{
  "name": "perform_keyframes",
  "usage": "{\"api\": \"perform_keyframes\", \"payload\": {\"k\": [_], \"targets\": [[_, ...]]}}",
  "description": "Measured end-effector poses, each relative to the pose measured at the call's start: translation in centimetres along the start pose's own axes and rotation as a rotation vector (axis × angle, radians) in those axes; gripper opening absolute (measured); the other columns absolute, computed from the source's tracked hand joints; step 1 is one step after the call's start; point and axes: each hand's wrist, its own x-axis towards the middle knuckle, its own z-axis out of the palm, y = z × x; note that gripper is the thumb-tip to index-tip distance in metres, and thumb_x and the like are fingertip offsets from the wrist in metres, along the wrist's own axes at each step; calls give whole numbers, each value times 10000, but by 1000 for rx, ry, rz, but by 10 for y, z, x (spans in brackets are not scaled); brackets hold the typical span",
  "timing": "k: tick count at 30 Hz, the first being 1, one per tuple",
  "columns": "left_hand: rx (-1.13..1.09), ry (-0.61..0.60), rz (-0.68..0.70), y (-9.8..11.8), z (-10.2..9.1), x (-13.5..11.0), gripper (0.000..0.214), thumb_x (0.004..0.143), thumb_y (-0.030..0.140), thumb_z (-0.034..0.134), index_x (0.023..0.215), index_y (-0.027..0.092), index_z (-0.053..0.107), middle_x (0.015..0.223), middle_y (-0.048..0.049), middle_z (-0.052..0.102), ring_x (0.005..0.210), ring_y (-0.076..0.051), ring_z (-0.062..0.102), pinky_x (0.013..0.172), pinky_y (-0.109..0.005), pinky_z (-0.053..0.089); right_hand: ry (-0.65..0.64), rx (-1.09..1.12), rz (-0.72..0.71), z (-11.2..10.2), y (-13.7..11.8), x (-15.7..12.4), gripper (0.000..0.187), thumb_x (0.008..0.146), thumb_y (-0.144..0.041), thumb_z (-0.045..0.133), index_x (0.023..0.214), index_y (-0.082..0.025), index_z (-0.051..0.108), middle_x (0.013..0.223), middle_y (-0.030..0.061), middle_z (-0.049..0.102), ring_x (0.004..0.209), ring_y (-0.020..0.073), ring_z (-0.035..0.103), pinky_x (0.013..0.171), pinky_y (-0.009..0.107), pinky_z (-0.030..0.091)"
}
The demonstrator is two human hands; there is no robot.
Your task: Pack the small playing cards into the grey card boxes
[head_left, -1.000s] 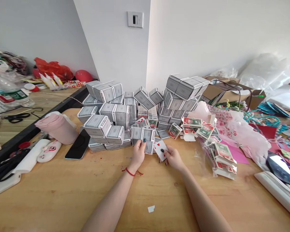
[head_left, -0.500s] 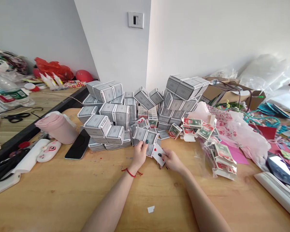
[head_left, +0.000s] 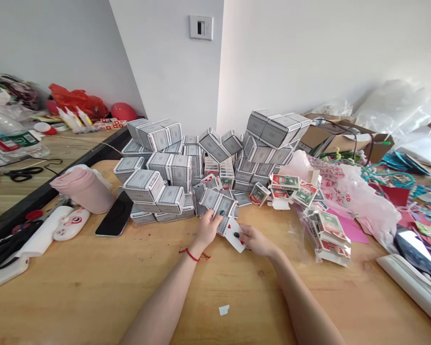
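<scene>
My left hand, with a red string on the wrist, pinches grey-backed playing cards that are joined into a folded piece. A white playing card with red hearts sits against the lower right of that piece. My right hand grips this heart card between thumb and fingers. Behind my hands rises a structure of grey card blocks, stacked in steps on the left and right. Some loose cards lie between the stacks. How the heart card meets the folded piece is partly hidden by my fingers.
Right of my hands lie red and green card boxes and a plastic bag of more boxes. A phone, a pink cup and black scissors are on the left. A paper scrap lies in front.
The heart card in my right hand has shifted slightly left and down and turned a little. The folded piece in my left hand has tilted slightly. The stacks stand as before.
</scene>
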Motion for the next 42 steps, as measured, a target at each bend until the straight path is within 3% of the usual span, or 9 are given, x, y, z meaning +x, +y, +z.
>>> {"api": "perform_keyframes", "payload": {"k": [7,16,26,35,38,42], "targets": [[82,7,22,1,1,-2,287,703,348,523,545,175,359,528,49,353,517,-85,312,497,-214,267,-99,-31,56,-5,-6,-6,206,780,-354,476,685,-175,439,577,-49,400,467,64,340,425,181,291],[157,0,27,0,1,-3,325,718,404,504,543,182,343,524,49,335,525,-97,309,511,-229,256,-94,-84,69,-8,-7,-8,157,771,-303,483,690,-170,473,581,-37,441,486,73,374,439,181,320],[58,-134,-2,-5,-1,-3,266,740,400,501,629,167,437,586,38,408,550,-96,363,529,-221,301,-131,-80,92,-14,-9,-11,152,759,-291,488,674,-167,461,585,-40,435,500,72,363,455,182,310],[56,-232,43,5,1,-6,243,748,373,515,624,168,473,571,32,434,541,-101,364,521,-224,311,-148,-111,95,-12,-13,-13,138,735,-276,504,659,-167,468,573,-44,441,492,74,385,458,192,321],[19,-187,11,1,1,-5,253,746,387,513,636,166,460,585,35,432,542,-94,362,514,-217,304,-102,-25,86,-15,-11,-10,212,737,-352,528,668,-159,477,539,-49,440,444,61,377,407,180,290],[-3,10,-16,-4,0,-1,330,735,433,507,576,170,385,543,55,344,521,-82,323,501,-209,271,86,79,23,-22,-5,-7,313,729,-467,530,711,-157,487,481,-63,444,358,51,376,347,176,279]]}}
